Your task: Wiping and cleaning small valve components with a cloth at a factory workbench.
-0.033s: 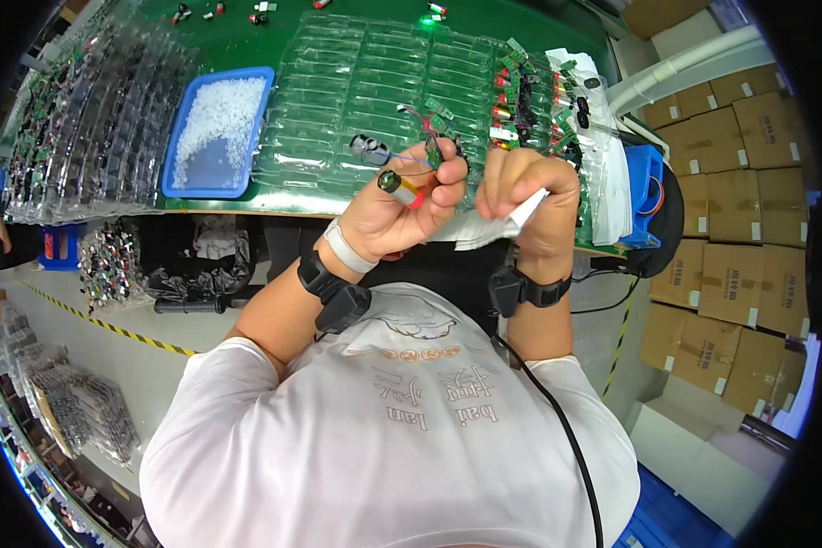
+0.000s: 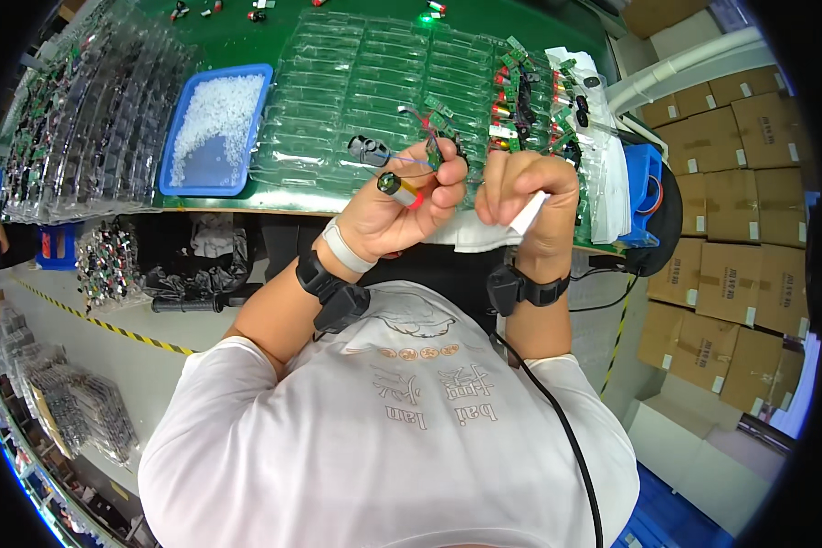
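My left hand [image 2: 409, 208] is closed around a wired electronic assembly. From its fingers stick out a small cylindrical battery [image 2: 398, 189] with a silver body and red end, a dark cylindrical part [image 2: 368, 150] on thin wires, and a green circuit board [image 2: 434, 153]. My right hand [image 2: 537, 192], beside it, is curled with thumb and fingers pressed together on a folded white piece of paper or cloth [image 2: 527, 216]. Beyond my hands lies a clear plastic tray [image 2: 374, 91] with rows of slots; its right columns hold several battery-and-board assemblies [image 2: 505, 108].
Left of the tray sits a blue bin [image 2: 167, 160] of small white pieces. Tall stacks of clear trays [image 2: 91, 119] stand at the far left. White sheets [image 2: 616, 196] and a blue holder [image 2: 646, 196] are on the right, cardboard boxes [image 2: 731, 219] beyond.
The white piece in my right hand has turned slightly and now points more downward. My left hand and its assembly have hardly moved.
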Tool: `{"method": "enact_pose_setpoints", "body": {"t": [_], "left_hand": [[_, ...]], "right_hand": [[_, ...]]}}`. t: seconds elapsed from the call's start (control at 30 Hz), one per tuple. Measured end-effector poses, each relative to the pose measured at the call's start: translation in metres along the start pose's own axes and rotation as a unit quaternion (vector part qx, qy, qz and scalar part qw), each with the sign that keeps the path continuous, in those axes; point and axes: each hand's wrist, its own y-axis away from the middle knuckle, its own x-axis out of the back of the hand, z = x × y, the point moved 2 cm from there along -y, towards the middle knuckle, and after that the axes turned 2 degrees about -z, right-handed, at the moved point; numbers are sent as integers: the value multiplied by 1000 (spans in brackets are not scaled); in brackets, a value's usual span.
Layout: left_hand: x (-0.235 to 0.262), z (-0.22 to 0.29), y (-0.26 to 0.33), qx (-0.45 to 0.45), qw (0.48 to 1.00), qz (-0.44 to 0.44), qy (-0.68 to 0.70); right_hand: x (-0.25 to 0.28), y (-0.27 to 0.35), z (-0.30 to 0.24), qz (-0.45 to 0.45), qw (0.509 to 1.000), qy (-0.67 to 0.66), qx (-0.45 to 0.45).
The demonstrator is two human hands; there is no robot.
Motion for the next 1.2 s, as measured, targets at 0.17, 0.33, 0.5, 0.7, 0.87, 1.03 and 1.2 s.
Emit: {"method": "enact_pose_setpoints", "body": {"t": [0.17, 0.33, 0.5, 0.7, 0.87, 1.03, 1.2], "left_hand": [[-1, -2, 5, 6, 1000, 6, -15], [2, -4, 10, 16, 999, 25, -17], [1, -5, 10, 32, 997, 39, -59], [-6, -8, 8, 49, 994, 39, -89], [-9, -6, 9, 53, 993, 59, -88], [-11, -7, 5, 53, 991, 63, -110], [-9, -7, 3, 48, 990, 70, -113]], "right_hand": [[0, -2, 5, -31, 999, -7, 10], [-2, -3, 8, -26, 1000, -1, 4], [1, -5, 9, -35, 999, -3, 7], [11, -7, 6, -99, 963, -252, -10], [10, -8, 9, -137, 911, -388, 2], [15, -3, 9, -123, 883, -453, -2], [18, 0, 8, -76, 868, -490, -43]]}}
